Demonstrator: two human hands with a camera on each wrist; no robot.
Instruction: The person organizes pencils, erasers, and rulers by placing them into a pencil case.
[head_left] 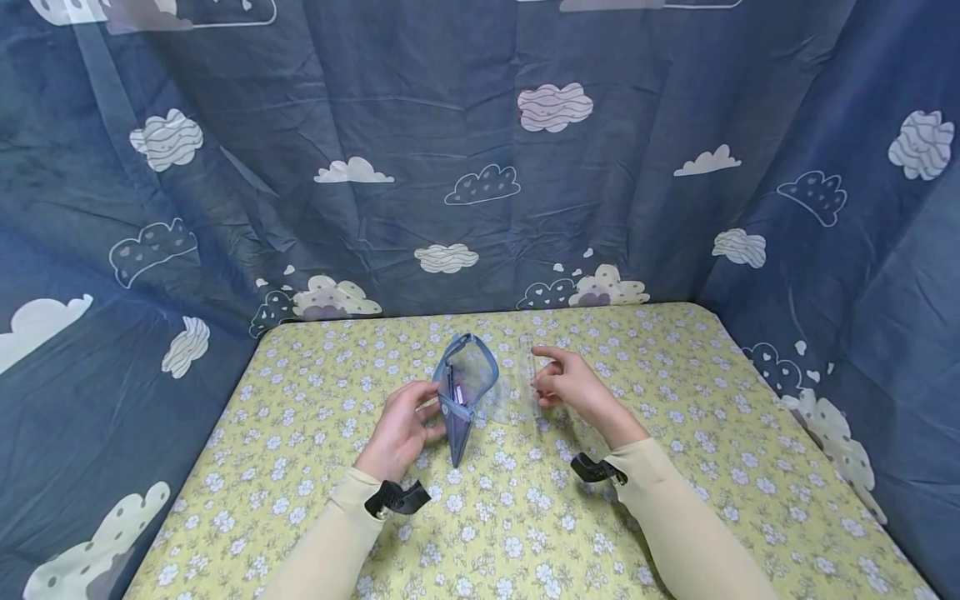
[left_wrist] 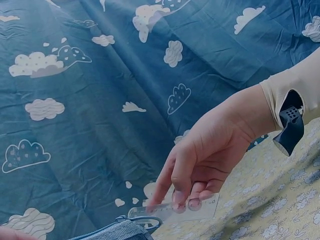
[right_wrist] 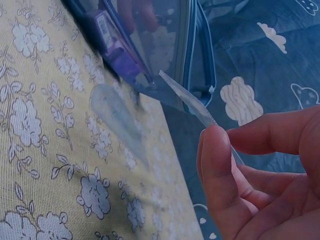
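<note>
A blue see-through zip pencil case (head_left: 459, 417) stands with its top gaping, held at its left side by my left hand (head_left: 401, 429). Inside it are a purple item with a white barcode label (right_wrist: 107, 32) and a dark slim stick (head_left: 451, 379). My right hand (head_left: 570, 383) pinches a clear ruler (head_left: 527, 375) between thumb and fingers, to the right of the case. In the left wrist view the ruler (left_wrist: 195, 212) shows printed marks along its edge. A clear flat piece with a curved edge (right_wrist: 115, 117) lies on the cloth between case and ruler.
A yellow flowered cloth (head_left: 300, 500) covers the table. Dark blue curtains with clouds (head_left: 480, 225) hang behind it and along both sides. Each wrist wears a black strap, such as the right one (head_left: 594, 468).
</note>
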